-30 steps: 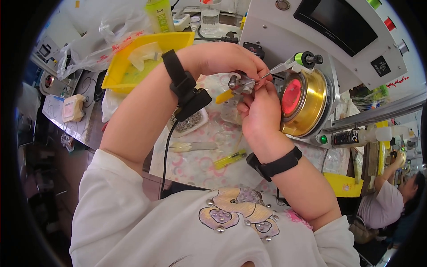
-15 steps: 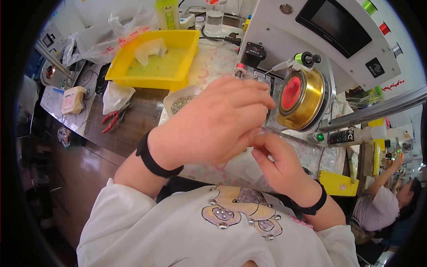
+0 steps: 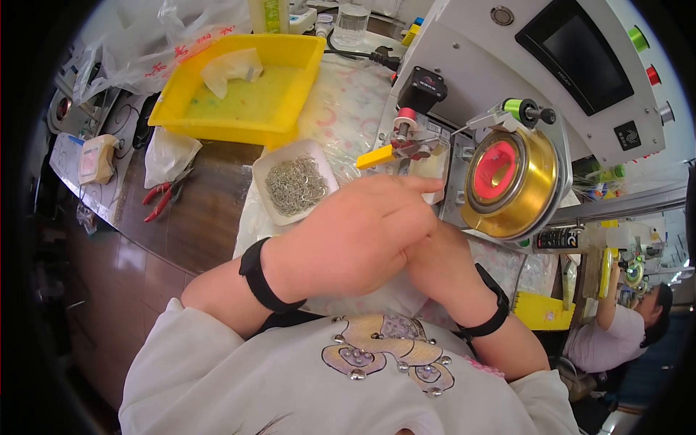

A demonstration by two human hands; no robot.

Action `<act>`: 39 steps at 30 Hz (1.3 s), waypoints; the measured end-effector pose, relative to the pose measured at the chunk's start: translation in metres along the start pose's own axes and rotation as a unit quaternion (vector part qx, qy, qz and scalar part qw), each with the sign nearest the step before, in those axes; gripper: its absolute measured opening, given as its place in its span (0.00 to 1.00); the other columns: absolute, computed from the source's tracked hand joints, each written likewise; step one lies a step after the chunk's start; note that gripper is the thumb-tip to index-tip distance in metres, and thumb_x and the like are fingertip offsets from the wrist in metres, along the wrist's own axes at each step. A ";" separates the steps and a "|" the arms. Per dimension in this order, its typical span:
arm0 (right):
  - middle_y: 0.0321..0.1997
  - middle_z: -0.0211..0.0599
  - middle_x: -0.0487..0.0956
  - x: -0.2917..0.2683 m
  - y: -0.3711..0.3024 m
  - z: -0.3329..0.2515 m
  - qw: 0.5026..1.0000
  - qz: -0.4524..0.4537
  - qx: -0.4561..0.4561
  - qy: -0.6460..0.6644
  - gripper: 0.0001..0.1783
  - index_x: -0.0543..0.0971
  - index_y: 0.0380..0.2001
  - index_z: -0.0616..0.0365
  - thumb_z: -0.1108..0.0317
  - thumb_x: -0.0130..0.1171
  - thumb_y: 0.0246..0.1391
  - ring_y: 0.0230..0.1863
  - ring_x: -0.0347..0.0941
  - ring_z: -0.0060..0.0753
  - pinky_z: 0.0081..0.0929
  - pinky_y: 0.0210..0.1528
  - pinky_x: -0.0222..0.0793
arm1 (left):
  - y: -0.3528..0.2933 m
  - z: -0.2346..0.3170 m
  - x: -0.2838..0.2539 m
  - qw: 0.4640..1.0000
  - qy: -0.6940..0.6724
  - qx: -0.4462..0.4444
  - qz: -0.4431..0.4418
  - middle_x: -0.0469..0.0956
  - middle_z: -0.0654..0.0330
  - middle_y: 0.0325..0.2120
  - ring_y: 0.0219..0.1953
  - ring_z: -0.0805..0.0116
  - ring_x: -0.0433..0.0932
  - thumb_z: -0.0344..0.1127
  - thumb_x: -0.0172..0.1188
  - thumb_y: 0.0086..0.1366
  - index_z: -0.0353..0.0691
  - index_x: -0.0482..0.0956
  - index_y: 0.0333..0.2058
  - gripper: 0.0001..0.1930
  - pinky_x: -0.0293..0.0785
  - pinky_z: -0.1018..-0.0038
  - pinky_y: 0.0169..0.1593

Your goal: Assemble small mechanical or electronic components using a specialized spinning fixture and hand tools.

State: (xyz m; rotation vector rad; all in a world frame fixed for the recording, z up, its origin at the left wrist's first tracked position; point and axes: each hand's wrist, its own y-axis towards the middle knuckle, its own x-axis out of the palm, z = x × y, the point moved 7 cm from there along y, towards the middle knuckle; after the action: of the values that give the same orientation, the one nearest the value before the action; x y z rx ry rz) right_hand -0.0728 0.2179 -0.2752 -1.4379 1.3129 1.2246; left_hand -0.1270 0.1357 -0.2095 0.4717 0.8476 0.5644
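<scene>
My left hand (image 3: pixel 362 228) is closed, its fingers curled downward over my right hand (image 3: pixel 438 257). Whatever lies in its fingertips is hidden. The fingers of my right hand are mostly covered by the left. Both hands meet in front of a white machine (image 3: pixel 464 72) with a gold round drum (image 3: pixel 536 188) that has a red centre. Just beyond my left hand, a yellow lever (image 3: pixel 375 157) sticks out beside a red-topped spring post (image 3: pixel 404 123). To the left of that hand stands a white dish (image 3: pixel 262 181) of small silver wire pieces (image 3: pixel 296 185).
A yellow tray (image 3: pixel 308 80) holding a small clear bag stands at the back left. Red-handled pliers (image 3: pixel 163 196) lie on the dark tabletop (image 3: pixel 217 188). At right are a bottle (image 3: pixel 558 239) and a yellow box (image 3: pixel 544 312). Another person (image 3: pixel 616 333) sits at far right.
My left hand has drawn back from the machine toward me and overlaps the right hand more. The dish and the yellow lever have come into sight. The whole view has shifted slightly.
</scene>
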 end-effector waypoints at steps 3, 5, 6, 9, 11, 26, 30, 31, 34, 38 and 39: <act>0.29 0.32 0.72 -0.008 -0.007 0.001 1.000 0.022 0.000 -0.008 0.07 0.75 0.28 0.53 0.67 0.53 0.42 0.30 0.70 0.36 0.35 0.26 0.66 | -0.002 0.004 -0.004 1.000 -0.003 0.006 0.010 0.72 0.60 0.28 0.46 0.52 0.72 0.20 0.57 0.44 0.40 0.71 0.30 0.12 0.67 0.65 0.41; 0.28 0.33 0.72 -0.021 -0.012 -0.002 0.998 0.049 -0.005 -0.028 0.05 0.75 0.27 0.53 0.67 0.54 0.43 0.28 0.70 0.36 0.35 0.23 0.65 | -0.002 0.006 -0.007 1.000 -0.011 0.005 0.010 0.72 0.60 0.28 0.47 0.52 0.72 0.19 0.57 0.44 0.39 0.71 0.30 0.12 0.67 0.65 0.41; 0.25 0.34 0.71 -0.030 -0.014 0.000 0.996 0.084 0.002 0.020 0.05 0.75 0.27 0.54 0.68 0.54 0.44 0.25 0.69 0.38 0.35 0.21 0.64 | -0.002 0.008 -0.008 1.000 -0.010 0.009 0.010 0.72 0.60 0.29 0.47 0.51 0.72 0.19 0.56 0.44 0.39 0.72 0.30 0.12 0.67 0.65 0.41; 0.21 0.37 0.69 -0.045 -0.024 0.000 0.988 0.147 -0.003 0.053 0.05 0.75 0.29 0.57 0.70 0.53 0.46 0.20 0.66 0.41 0.35 0.18 0.61 | -0.002 0.010 -0.010 1.000 -0.017 0.009 0.018 0.73 0.60 0.30 0.47 0.49 0.72 0.19 0.55 0.44 0.37 0.72 0.30 0.11 0.67 0.65 0.40; 0.19 0.38 0.68 -0.056 -0.026 -0.002 0.984 0.175 -0.016 0.040 0.06 0.75 0.31 0.59 0.71 0.52 0.48 0.18 0.65 0.42 0.35 0.17 0.59 | -0.001 0.010 -0.012 0.999 -0.024 0.003 0.025 0.73 0.60 0.30 0.47 0.48 0.72 0.19 0.55 0.45 0.37 0.72 0.30 0.11 0.67 0.65 0.40; 0.28 0.41 0.70 -0.098 -0.057 -0.033 0.953 0.214 -0.209 -0.047 0.18 0.74 0.36 0.68 0.74 0.55 0.35 0.20 0.67 0.34 0.26 0.17 0.61 | -0.004 0.007 -0.018 0.997 -0.063 0.005 0.053 0.75 0.59 0.29 0.45 0.47 0.74 0.22 0.50 0.53 0.37 0.70 0.29 0.04 0.67 0.69 0.34; 0.28 0.40 0.69 -0.100 -0.062 -0.035 0.943 0.241 -0.223 -0.043 0.17 0.73 0.36 0.69 0.75 0.55 0.37 0.20 0.67 0.34 0.26 0.16 0.60 | -0.004 0.007 -0.018 0.997 -0.061 0.000 0.043 0.75 0.59 0.29 0.45 0.46 0.74 0.22 0.50 0.54 0.37 0.70 0.29 0.04 0.67 0.68 0.35; 0.28 0.40 0.69 -0.101 -0.063 -0.036 0.941 0.246 -0.230 -0.040 0.17 0.73 0.36 0.69 0.75 0.55 0.37 0.20 0.67 0.34 0.26 0.16 0.60 | -0.004 0.007 -0.018 0.997 -0.061 -0.004 0.039 0.75 0.59 0.29 0.45 0.46 0.74 0.22 0.50 0.54 0.38 0.70 0.29 0.04 0.67 0.68 0.36; 0.27 0.40 0.69 -0.101 -0.065 -0.036 0.938 0.268 -0.219 -0.027 0.18 0.74 0.36 0.69 0.76 0.55 0.36 0.19 0.66 0.35 0.26 0.16 0.60 | -0.004 0.006 -0.019 0.997 -0.069 -0.006 0.040 0.75 0.59 0.29 0.45 0.46 0.74 0.22 0.50 0.54 0.38 0.70 0.29 0.04 0.68 0.67 0.36; 0.26 0.39 0.69 -0.097 -0.055 -0.031 0.953 0.229 -0.195 0.017 0.18 0.74 0.37 0.67 0.77 0.55 0.36 0.17 0.65 0.34 0.27 0.15 0.59 | -0.006 0.005 -0.018 0.996 -0.071 -0.005 0.048 0.75 0.59 0.29 0.45 0.47 0.74 0.22 0.50 0.53 0.38 0.70 0.29 0.05 0.68 0.67 0.36; 0.25 0.38 0.69 -0.089 -0.048 -0.026 0.966 0.206 -0.158 0.005 0.18 0.74 0.38 0.66 0.76 0.55 0.37 0.18 0.65 0.34 0.28 0.15 0.59 | -0.006 0.005 -0.018 0.996 -0.071 -0.011 0.047 0.75 0.59 0.29 0.45 0.47 0.74 0.22 0.51 0.53 0.38 0.70 0.29 0.05 0.68 0.66 0.37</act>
State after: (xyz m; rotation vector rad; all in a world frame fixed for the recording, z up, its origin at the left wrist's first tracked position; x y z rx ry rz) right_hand -0.0206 0.2164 -0.1849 -1.4259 1.5254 1.7676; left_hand -0.1310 0.1194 -0.2001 0.5279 0.6851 0.6177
